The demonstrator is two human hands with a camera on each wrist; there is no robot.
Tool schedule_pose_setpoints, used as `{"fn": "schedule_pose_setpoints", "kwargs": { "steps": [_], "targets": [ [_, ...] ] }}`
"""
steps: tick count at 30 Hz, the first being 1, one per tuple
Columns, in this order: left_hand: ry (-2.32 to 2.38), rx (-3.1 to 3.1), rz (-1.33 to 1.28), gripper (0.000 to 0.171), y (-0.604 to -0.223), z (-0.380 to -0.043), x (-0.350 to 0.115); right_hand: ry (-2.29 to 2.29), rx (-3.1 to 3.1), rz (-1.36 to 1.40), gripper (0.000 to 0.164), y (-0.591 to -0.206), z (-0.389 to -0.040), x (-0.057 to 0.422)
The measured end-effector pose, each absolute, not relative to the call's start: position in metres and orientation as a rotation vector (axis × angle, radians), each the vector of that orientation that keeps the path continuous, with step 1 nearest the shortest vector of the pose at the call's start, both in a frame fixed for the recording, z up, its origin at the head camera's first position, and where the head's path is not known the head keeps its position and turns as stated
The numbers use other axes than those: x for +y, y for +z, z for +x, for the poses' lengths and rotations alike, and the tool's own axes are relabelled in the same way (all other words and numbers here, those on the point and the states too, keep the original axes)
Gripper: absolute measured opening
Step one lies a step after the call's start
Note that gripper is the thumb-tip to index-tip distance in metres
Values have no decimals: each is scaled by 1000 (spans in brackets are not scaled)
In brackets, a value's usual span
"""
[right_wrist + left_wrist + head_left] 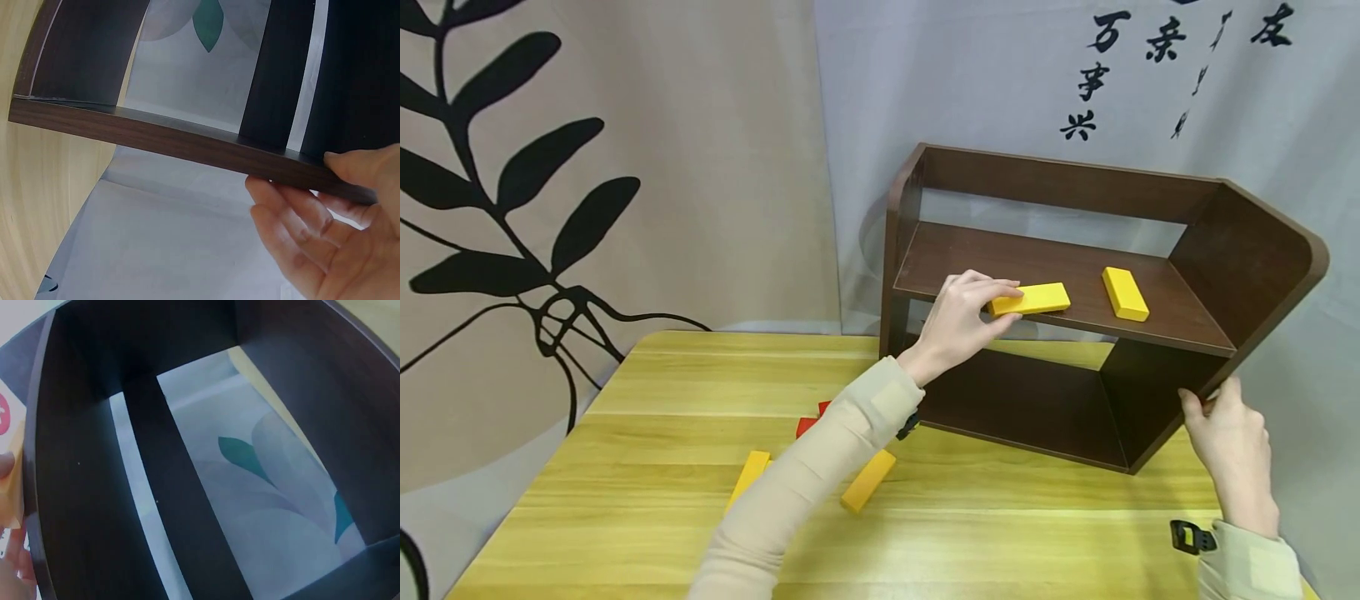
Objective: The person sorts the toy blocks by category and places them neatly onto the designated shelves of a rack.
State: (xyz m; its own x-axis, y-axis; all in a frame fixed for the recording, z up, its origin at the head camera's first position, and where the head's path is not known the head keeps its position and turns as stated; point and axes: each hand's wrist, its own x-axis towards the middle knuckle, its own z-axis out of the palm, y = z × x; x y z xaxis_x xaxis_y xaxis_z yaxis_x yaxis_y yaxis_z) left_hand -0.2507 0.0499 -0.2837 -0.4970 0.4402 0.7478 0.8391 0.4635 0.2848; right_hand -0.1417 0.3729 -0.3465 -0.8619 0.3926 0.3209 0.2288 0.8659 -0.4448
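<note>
My left hand pinches one end of a yellow block between thumb and fingers, at the front edge of the upper board of a dark brown two-tier shelf. In the left wrist view, this block and some fingertips show at the left border, beside the shelf's edge. A second yellow block lies on the upper board, to the right. My right hand grips the front edge of the shelf's right side panel; the right wrist view shows the thumb on one face and fingers beneath the other.
More yellow blocks lie on the wooden table, left of the shelf and partly behind my left sleeve. Red pieces show just past that sleeve. A printed curtain hangs behind the table.
</note>
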Motion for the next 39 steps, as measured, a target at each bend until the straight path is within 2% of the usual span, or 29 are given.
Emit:
{"fn": "schedule_pose_setpoints", "kwargs": {
  "steps": [10, 22, 39],
  "targets": [
    [-612, -2149, -1018, 28, -284, -256, 64, 561, -2635, -446, 40, -348, -148, 376],
    [-388, -1999, -1023, 19, -294, -255, 67, 561, -2630, -441, 40, -348, -148, 376],
    [-85, -2151, -1148, 47, -294, -246, 91, 558, -2630, -446, 38, -349, -148, 378]
  ]
}}
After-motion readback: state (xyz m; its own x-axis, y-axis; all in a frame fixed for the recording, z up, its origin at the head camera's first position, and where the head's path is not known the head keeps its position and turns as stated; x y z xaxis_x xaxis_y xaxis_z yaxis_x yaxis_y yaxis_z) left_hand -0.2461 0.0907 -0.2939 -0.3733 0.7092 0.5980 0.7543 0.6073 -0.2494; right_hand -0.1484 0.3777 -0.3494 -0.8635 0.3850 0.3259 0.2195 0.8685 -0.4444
